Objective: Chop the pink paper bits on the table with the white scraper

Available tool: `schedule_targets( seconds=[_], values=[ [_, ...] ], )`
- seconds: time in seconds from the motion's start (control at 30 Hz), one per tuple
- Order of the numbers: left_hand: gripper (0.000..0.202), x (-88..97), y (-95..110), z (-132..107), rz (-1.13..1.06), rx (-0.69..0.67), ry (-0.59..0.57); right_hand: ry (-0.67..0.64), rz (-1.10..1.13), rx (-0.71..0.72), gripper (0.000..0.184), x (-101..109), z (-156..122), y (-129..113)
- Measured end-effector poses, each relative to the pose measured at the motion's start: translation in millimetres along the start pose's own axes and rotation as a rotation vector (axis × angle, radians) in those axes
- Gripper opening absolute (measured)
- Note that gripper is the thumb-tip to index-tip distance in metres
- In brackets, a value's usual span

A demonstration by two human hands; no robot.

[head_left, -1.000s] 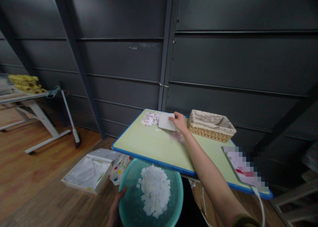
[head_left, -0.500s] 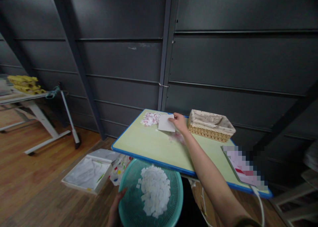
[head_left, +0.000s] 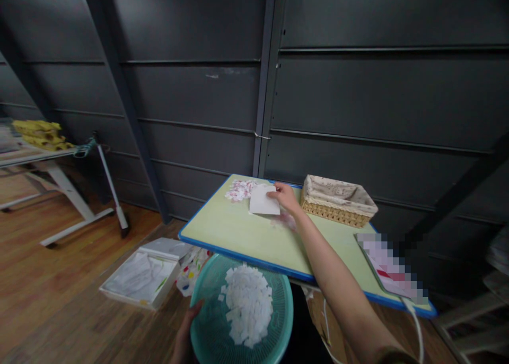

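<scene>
My right hand reaches across the green table and pinches a white card by its right edge, the card tilted on the tabletop. Just left of the card lies a heap of small pink and white paper scraps. My left hand grips the left rim of a teal plastic basket held below the table's near edge. A pile of small white paper squares fills the basket.
A wicker basket with cloth lining stands on the table right of my hand. A blurred flat item lies at the table's right end. On the wooden floor sit a white box and a white-framed stand.
My right hand has slid the white card a little to the left and nearer, toward the scrap heap. The left hand and basket have stayed put.
</scene>
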State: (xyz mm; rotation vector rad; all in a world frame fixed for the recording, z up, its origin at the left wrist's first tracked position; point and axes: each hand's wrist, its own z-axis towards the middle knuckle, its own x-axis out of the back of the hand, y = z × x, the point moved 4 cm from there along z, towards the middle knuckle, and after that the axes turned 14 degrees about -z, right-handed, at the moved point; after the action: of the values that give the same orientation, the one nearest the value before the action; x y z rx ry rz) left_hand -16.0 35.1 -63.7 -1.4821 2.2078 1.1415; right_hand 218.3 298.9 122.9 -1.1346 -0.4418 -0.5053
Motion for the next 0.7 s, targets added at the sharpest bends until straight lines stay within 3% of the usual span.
schedule_targets(
  seconds=[0.07, 0.2, 0.3, 0.47, 0.6, 0.7],
  values=[
    [0.072, -0.4, -0.2, 0.4, 0.038, -0.020, 0.006, -0.109, 0.109, -0.025, 0.016, -2.7, -3.3, -1.1],
    [0.058, -10.0, 1.4, -5.8, -0.006, -0.047, -0.094, -0.326, 0.315, -0.074, 0.021, -13.2, -12.1, -3.3],
    [0.048, -17.5, 6.5, -17.0, -0.001, -0.089, -0.052, -0.461, 0.395, -0.114, 0.025, -21.7, -19.2, -6.4],
    [0.047, -32.2, 11.5, -33.5, -0.008, -0.036, -0.061, -0.666, 0.452, -0.175, 0.026, -33.9, -33.4, -17.8],
    [0.050, -31.5, 13.0, -34.6, 0.017, -0.038, -0.099, -0.734, 0.508, -0.180, 0.028, -36.7, -38.4, -23.9],
    [0.050, -30.2, 12.0, -32.7, 0.009, -0.025, -0.154, -0.708, 0.569, -0.204, 0.030, -33.4, -35.9, -22.0]
  ],
)
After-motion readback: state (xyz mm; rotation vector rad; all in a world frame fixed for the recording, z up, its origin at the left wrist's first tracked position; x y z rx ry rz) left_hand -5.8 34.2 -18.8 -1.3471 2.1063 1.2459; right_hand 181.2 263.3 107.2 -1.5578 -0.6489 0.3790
